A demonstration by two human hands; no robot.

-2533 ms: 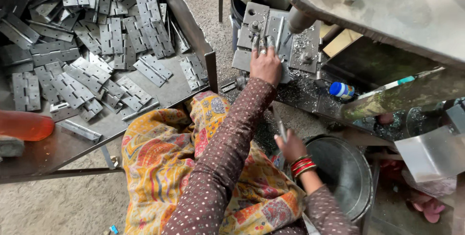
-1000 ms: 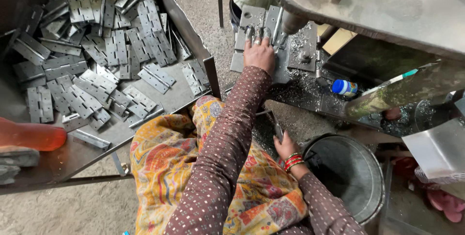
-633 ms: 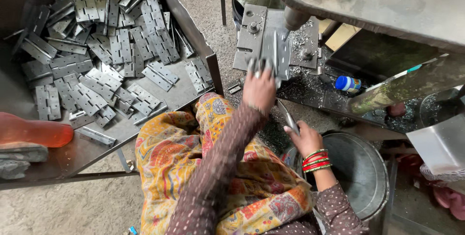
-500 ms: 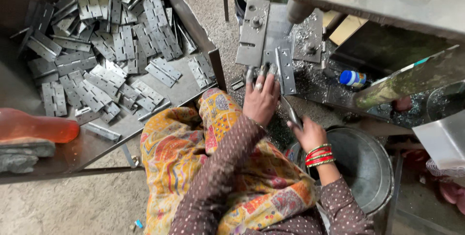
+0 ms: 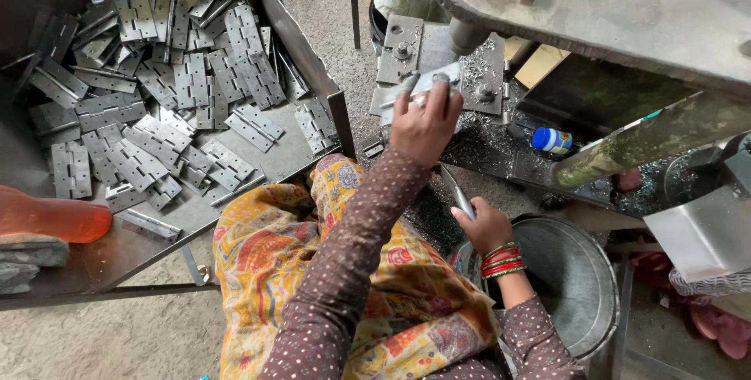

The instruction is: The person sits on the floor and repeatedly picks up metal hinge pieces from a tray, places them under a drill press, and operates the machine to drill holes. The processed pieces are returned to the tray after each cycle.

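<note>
**Two hands at a press, hinges piled to the left**

Dozens of steel hinges [image 5: 168, 90] fill the metal tray [image 5: 117, 251] at far left. At far right looms the press machine [image 5: 594, 4], its bed plate [image 5: 438, 63] strewn with metal shavings. Near right sits a round metal bucket [image 5: 575, 286]. Between them, the left hand [image 5: 425, 123] reaches to the bed plate, fingers closed on a flat hinge piece [image 5: 399, 97]. Nearer, just above the bucket's rim, the right hand [image 5: 485, 227] is clenched around a thin metal rod [image 5: 458, 194]. A small blue-capped bottle [image 5: 552, 140] stands right of the plate.
</note>
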